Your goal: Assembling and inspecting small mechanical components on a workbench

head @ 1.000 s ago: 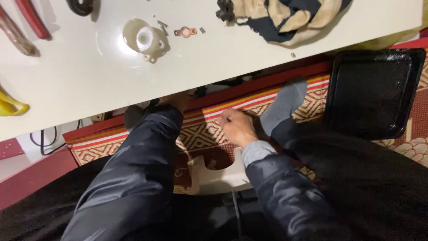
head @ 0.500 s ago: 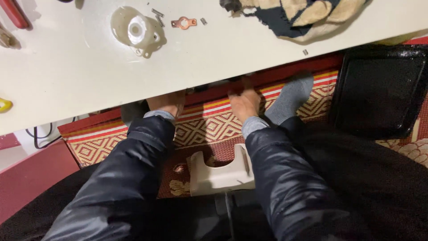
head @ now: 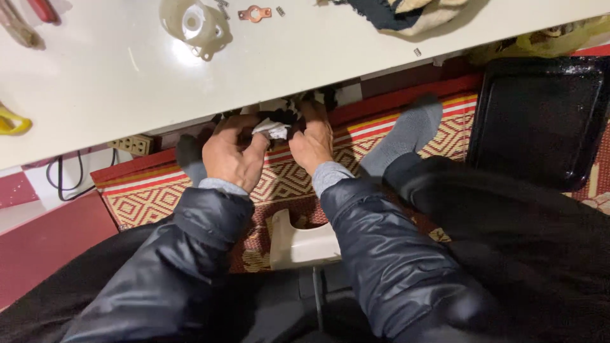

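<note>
I see both hands just below the near edge of the white counter (head: 114, 95), and I use that edge as my landmark. My left hand (head: 232, 155) and right hand (head: 312, 136) meet there around a small crumpled white and dark piece (head: 272, 130), which sits between them right under the edge. The fingers of the left hand curl onto it from one side, and the fingers of the right hand close on it from the other, so both hold it; I cannot tell what the piece is. Something dark hangs just behind it, half hidden by the counter edge.

On top of the counter, well beyond the edge, a cream plastic housing (head: 194, 22) stands near a small copper plate with a hole (head: 255, 13). Further along the far side lies a pair of work gloves (head: 406, 9). At the far corner past the housing I see red-handled tools (head: 41, 9), and a yellow thing (head: 11, 121) sits near the edge on that same side.

Below the edge, on the floor, a red patterned mat (head: 279, 184) spreads out, with a grey-socked foot (head: 406, 133) resting on it. A black tray (head: 540, 121) lies beside the foot. A cream plastic part (head: 302, 244) rests between the dark sleeves.
</note>
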